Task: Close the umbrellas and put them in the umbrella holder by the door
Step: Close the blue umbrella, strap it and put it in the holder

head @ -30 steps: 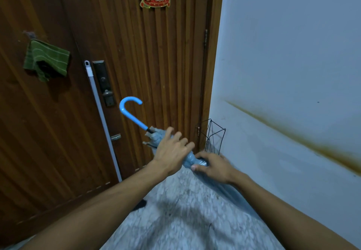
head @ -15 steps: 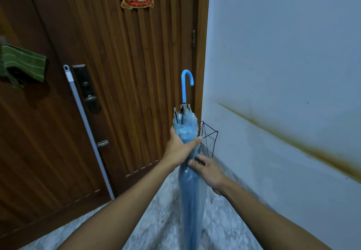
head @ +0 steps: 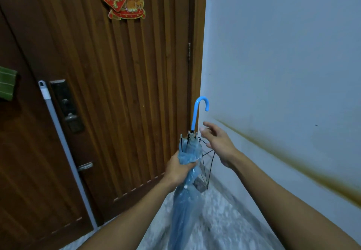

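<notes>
Beside wooden door [head: 117,93], left hand [head: 178,168] around umbrella [head: 190,152]

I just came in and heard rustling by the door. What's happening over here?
A person is putting away a folded blue umbrella. The left hand grips its bunched canopy and holds it upright, hooked handle on top. The right hand is open beside the handle, holding nothing. The black wire umbrella holder stands in the corner between the wooden door and the wall, just behind the umbrella, which is not in it yet.
</notes>
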